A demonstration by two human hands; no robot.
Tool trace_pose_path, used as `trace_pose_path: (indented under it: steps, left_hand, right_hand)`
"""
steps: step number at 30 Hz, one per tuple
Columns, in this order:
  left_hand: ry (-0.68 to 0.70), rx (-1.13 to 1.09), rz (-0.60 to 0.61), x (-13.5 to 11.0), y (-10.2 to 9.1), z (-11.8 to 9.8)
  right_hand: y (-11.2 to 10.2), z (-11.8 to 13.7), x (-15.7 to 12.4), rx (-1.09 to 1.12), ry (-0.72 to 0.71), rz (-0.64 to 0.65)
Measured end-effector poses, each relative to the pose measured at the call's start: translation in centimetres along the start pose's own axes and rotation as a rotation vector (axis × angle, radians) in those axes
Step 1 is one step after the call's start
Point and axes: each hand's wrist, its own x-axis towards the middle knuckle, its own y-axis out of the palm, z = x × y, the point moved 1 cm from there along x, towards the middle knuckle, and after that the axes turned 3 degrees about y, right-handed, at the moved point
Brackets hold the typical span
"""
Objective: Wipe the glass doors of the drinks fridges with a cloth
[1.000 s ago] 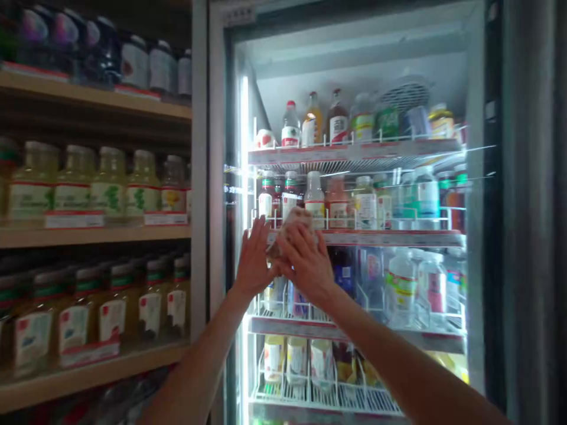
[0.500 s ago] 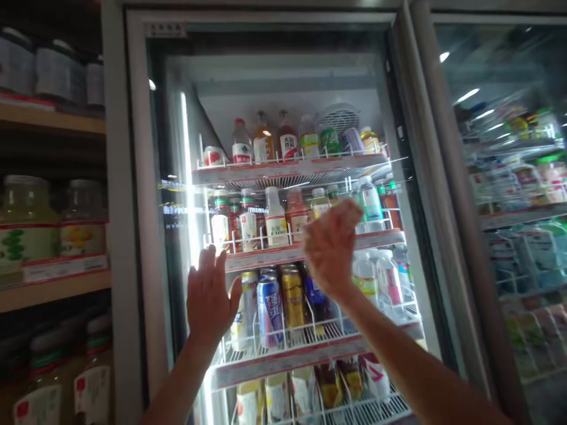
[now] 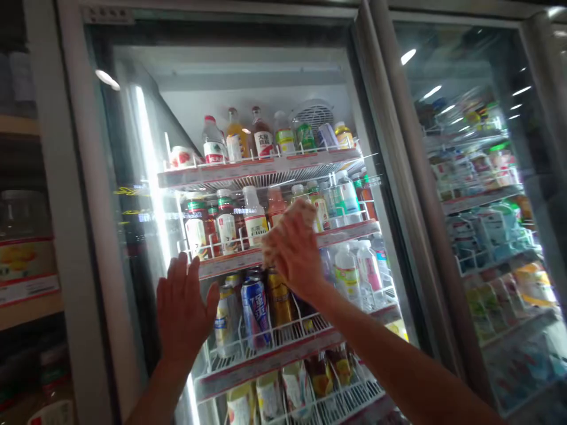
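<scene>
A glass fridge door (image 3: 248, 71), shut in its metal frame, stands in front of me. My left hand (image 3: 183, 310) is held flat at the lower left of the glass, fingers stretched up, holding nothing. Near the middle of the pane is my right hand (image 3: 299, 260), pressing a pale crumpled cloth (image 3: 269, 248) that shows past its fingers. Whether the palms fully touch the glass is hard to tell. Behind the pane, bottles and cans fill wire shelves; a blue can (image 3: 256, 310) shows between my hands.
On the left, an open shelf (image 3: 26, 310) holds jars and bottles beside the fridge frame. To the right, past a metal upright (image 3: 411, 195), a second glass door (image 3: 456, 77) covers more stocked shelves. Ceiling lights reflect in the glass.
My view has shifted right, bringing more of the second door in. Against the shelves, my right hand with the cloth has moved left and slightly down; my left hand stays at nearly the same spot.
</scene>
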Motion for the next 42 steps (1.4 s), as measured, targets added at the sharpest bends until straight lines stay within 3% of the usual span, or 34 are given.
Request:
trace_pose_path:
  steps: [2, 4, 7, 9, 11, 12, 15, 16, 17, 18, 21, 23, 25, 28, 30, 32, 35, 37, 39, 42]
  left_hand:
    - [0.004, -0.006, 0.001, 0.0, 0.0, 0.1]
    - [0.005, -0.001, -0.004, 0.0, -0.1, 0.1]
    - [0.004, 0.026, -0.008, 0.0, 0.0, 0.0]
    - [0.002, 0.037, 0.0, 0.1, 0.0, -0.2]
    - [-0.004, 0.031, 0.005, 0.2, -0.1, -0.2]
    - [-0.006, 0.025, 0.004, 0.2, -0.1, -0.2]
    - [0.007, 0.009, -0.001, 0.3, -0.3, 0.0]
    - [0.013, 0.005, -0.001, 0.3, -0.3, 0.0]
    - [0.016, 0.002, 0.001, 0.3, -0.3, 0.1]
    - [0.014, 0.001, 0.001, 0.3, -0.3, 0.1]
    - [0.006, 0.016, -0.009, 0.2, -0.1, 0.0]
    - [0.013, 0.036, -0.019, 0.1, 0.1, 0.0]
    - [0.017, 0.049, -0.031, 0.1, 0.1, 0.0]
    - [0.011, 0.043, -0.041, 0.1, 0.0, 0.1]
    - [0.013, 0.034, -0.045, 0.1, -0.1, 0.2]
    - [0.022, 0.028, -0.047, 0.1, -0.1, 0.2]
    - [0.022, 0.03, -0.055, 0.1, 0.0, 0.0]
    - [0.018, 0.032, -0.059, 0.2, 0.0, -0.1]
    - [0.006, 0.026, -0.058, 0.2, 0.0, -0.1]
    - [0.002, 0.008, -0.05, 0.2, -0.1, 0.0]
  right_hand:
    - [0.3, 2.1, 0.1, 0.045, -0.243, 0.069]
    - [-0.2, -0.5, 0.0, 0.027, -0.214, 0.036]
    - [-1.5, -9.0, 0.6, -0.093, 0.292, -0.133]
    - [-1.8, -12.0, 1.5, -0.148, 0.571, -0.235]
    - [-1.3, -10.2, 2.1, -0.134, 0.545, -0.252]
    - [-0.8, -7.8, 2.2, -0.101, 0.41, -0.225]
    - [0.8, 0.0, 1.9, 0.029, -0.207, -0.058]
    - [1.0, 1.1, 1.9, 0.049, -0.317, -0.025]
    - [0.9, 1.0, 2.1, 0.051, -0.335, -0.016]
    - [0.5, -0.4, 2.5, 0.038, -0.256, -0.032]
    - [-0.9, -8.2, 5.2, -0.02, 0.275, -0.173]
    - [-1.1, -11.2, 7.1, -0.013, 0.471, -0.258]
    - [-0.6, -9.7, 7.8, 0.029, 0.414, -0.253]
    - [0.7, -2.2, 6.4, 0.102, 0.056, -0.107]
    - [1.0, 0.9, 4.8, 0.116, -0.184, 0.013]
    - [0.5, -0.5, 3.8, 0.064, -0.191, 0.034]
    - [-0.8, -7.8, 3.9, -0.063, 0.211, -0.119]
    - [-1.2, -10.7, 4.2, -0.083, 0.394, -0.199]
    - [-1.1, -9.5, 3.7, -0.052, 0.379, -0.211]
    - [-0.9, -3.7, 1.0, 0.023, 0.066, -0.039]
